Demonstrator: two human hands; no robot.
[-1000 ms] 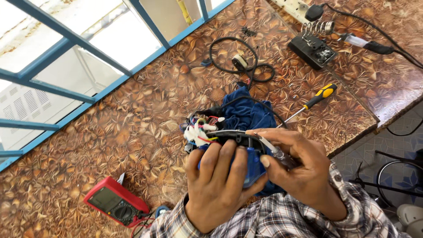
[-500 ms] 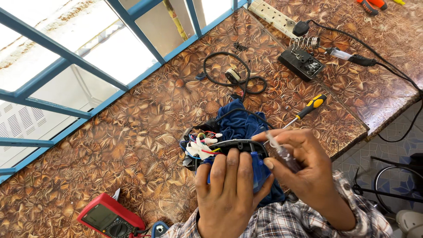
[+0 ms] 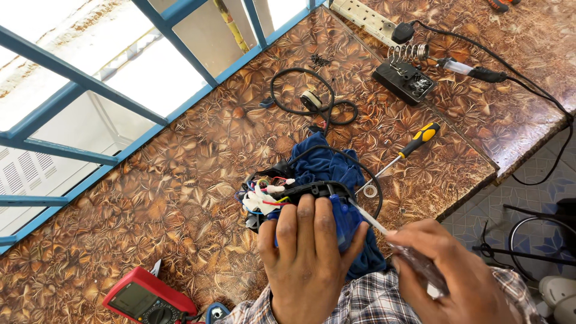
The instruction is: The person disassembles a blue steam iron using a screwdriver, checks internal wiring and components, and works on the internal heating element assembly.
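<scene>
Fingers of the left hand (image 3: 306, 264) lie flat over a blue device (image 3: 336, 222) with a black frame, its grip closed around the body and pressing it down on a blue cloth (image 3: 327, 165). Coloured wires with white connectors (image 3: 264, 195) spill out of the device's far-left end. The device sits near the counter's (image 3: 180, 204) near edge, roughly at its middle.

The right hand (image 3: 456, 276) holds a clear-handled screwdriver (image 3: 414, 258), its grip wrapped tight around the handle; the thin metal shaft runs up and left to the device's right side, just beside the left hand's fingertips.

A second screwdriver with a yellow and black handle (image 3: 420, 137) lies on the counter just beyond the cloth, toward the right edge. A coiled black cable (image 3: 306, 99) rests farther back. A soldering iron stand (image 3: 405, 75), a soldering iron (image 3: 474, 71) and a white power strip (image 3: 369, 18) sit toward the far right corner. A red multimeter (image 3: 141, 300) lies at the near left, well apart from the hands.
</scene>
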